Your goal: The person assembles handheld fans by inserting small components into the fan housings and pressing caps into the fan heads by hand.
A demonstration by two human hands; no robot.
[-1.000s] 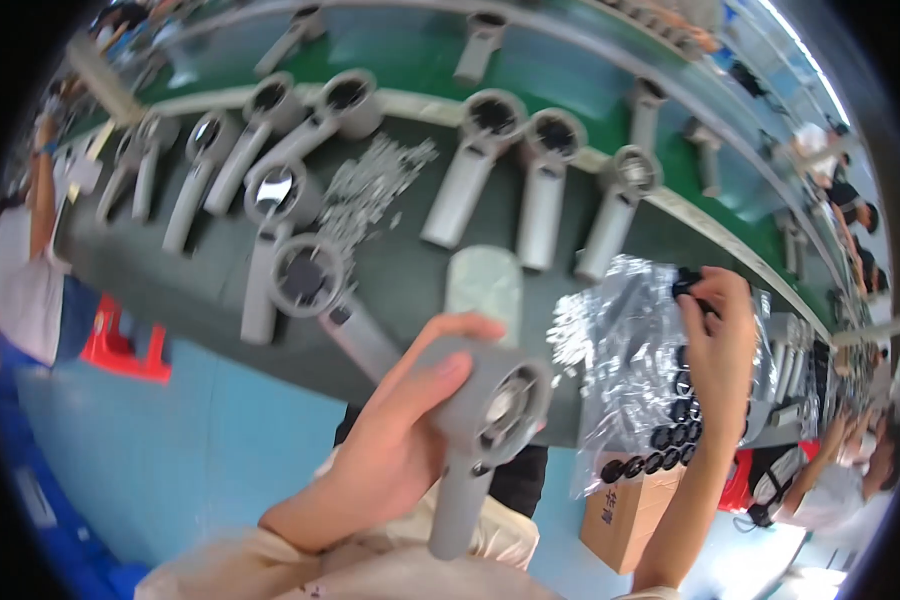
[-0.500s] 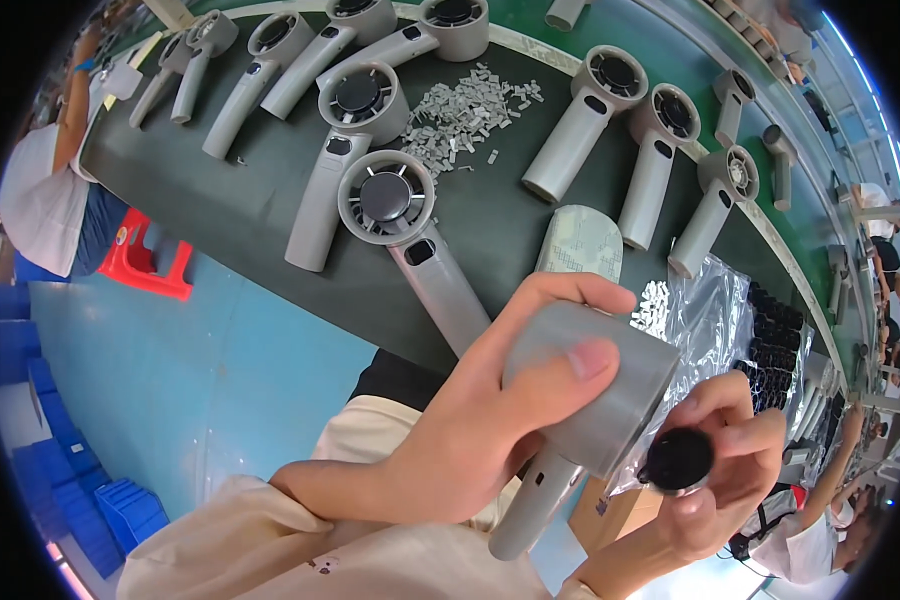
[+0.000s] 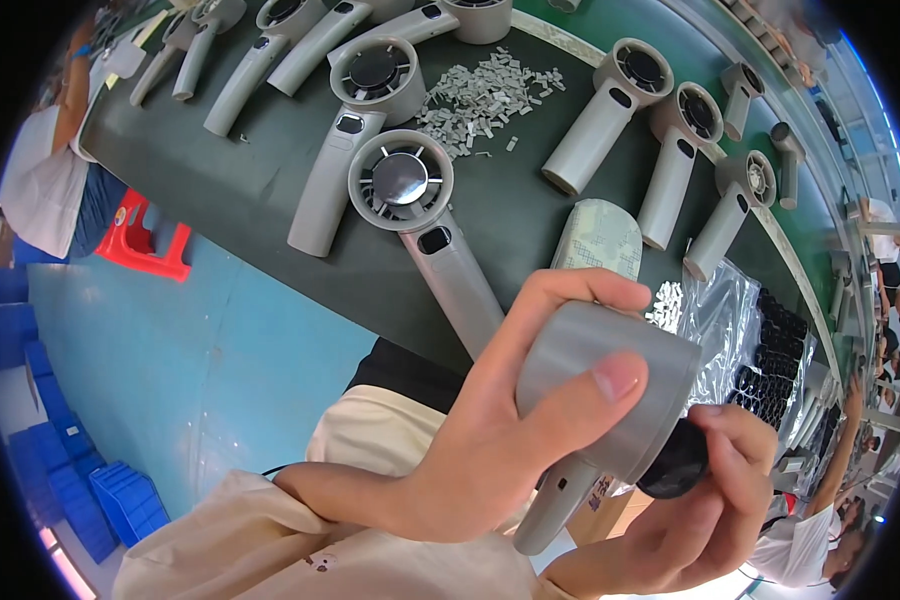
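Left grip (image 3: 495, 440) wraps a gray fan (image 3: 610, 335), right grip (image 3: 705, 510) pinches a black cap (image 3: 677, 462) (fans (image 3: 590, 138) crowd the table (image 3: 260, 200)).

The grey cylindrical-headed handheld fan (image 3: 610, 330) looks like smooth plastic with a satin sheen; the round black cap (image 3: 676, 465), smooth plastic. The clear plastic film (image 3: 718, 318) is glossy and crinkled, the dark-green tabletop (image 3: 270, 190) matt. The red plastic stool (image 3: 135, 240) looks smooth, the beige sleeve (image 3: 210, 530) matt, wrinkled cloth.

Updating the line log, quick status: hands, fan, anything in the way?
Left hand grips grey handheld fan by its head. Right hand pinches round black part at the head's rim; contact unclear. No obstruction visible.
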